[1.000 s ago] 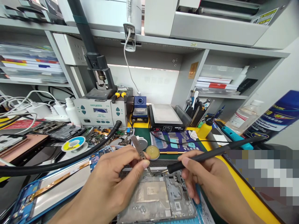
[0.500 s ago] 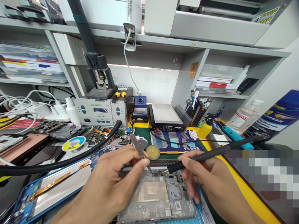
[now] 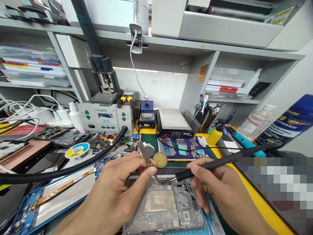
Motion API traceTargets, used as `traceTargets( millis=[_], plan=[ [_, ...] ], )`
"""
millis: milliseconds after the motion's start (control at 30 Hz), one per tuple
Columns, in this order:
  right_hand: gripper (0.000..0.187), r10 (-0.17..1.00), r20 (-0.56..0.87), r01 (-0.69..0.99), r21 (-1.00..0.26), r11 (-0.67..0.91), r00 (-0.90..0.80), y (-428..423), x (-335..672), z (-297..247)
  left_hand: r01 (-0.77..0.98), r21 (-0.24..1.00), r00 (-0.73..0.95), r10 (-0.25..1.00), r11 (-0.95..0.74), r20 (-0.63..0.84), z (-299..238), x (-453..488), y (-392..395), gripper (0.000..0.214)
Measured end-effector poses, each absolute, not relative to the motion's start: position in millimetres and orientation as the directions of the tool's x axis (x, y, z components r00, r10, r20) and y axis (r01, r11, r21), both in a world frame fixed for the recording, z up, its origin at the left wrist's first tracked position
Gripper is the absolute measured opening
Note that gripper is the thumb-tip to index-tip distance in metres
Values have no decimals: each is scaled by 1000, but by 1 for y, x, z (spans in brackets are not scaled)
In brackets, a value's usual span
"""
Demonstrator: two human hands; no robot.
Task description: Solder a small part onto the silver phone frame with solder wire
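Observation:
My left hand (image 3: 114, 192) pinches metal tweezers (image 3: 144, 153), whose tips point down at the top edge of an opened phone (image 3: 166, 205) lying in front of me. In my right hand (image 3: 217, 192) is a black soldering iron (image 3: 220, 161), gripped like a pen, its tip close to the tweezer tips over the same spot. The iron's black handle runs up and to the right. A small round tin of yellowish flux (image 3: 160, 159) sits just behind the phone.
A blue phone frame with a flex cable (image 3: 56, 192) lies at the left under a thick black hose (image 3: 73, 166). Behind stand a hot-air station (image 3: 105, 117), a small blue soldering station (image 3: 146, 116), a heating plate (image 3: 174, 122), a solder spool (image 3: 78, 150) and a yellow bottle (image 3: 214, 135).

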State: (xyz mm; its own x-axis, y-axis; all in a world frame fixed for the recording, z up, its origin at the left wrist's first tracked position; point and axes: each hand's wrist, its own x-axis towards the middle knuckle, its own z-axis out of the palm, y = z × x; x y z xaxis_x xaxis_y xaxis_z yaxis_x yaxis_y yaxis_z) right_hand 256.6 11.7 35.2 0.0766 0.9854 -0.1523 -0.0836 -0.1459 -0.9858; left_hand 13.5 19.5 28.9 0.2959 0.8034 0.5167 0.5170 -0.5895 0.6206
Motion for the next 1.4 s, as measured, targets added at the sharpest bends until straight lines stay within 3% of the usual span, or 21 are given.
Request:
traceTargets(
  millis=[233,500,933,1400],
  plan=[
    [49,985,-152,-115,-983,-141,86,11,255,38,532,630,256,817,-565,517,30,17,19,22],
    [50,986,-144,-130,-983,-133,82,10,255,39,530,633,182,804,-565,566,32,22,22,34],
    [51,984,-153,-133,-981,-140,90,9,254,39,528,614,268,802,-586,534,28,17,21,23],
    [46,989,-133,-165,-979,-122,58,9,259,38,532,626,266,815,-570,516,27,15,19,27]
  ],
)
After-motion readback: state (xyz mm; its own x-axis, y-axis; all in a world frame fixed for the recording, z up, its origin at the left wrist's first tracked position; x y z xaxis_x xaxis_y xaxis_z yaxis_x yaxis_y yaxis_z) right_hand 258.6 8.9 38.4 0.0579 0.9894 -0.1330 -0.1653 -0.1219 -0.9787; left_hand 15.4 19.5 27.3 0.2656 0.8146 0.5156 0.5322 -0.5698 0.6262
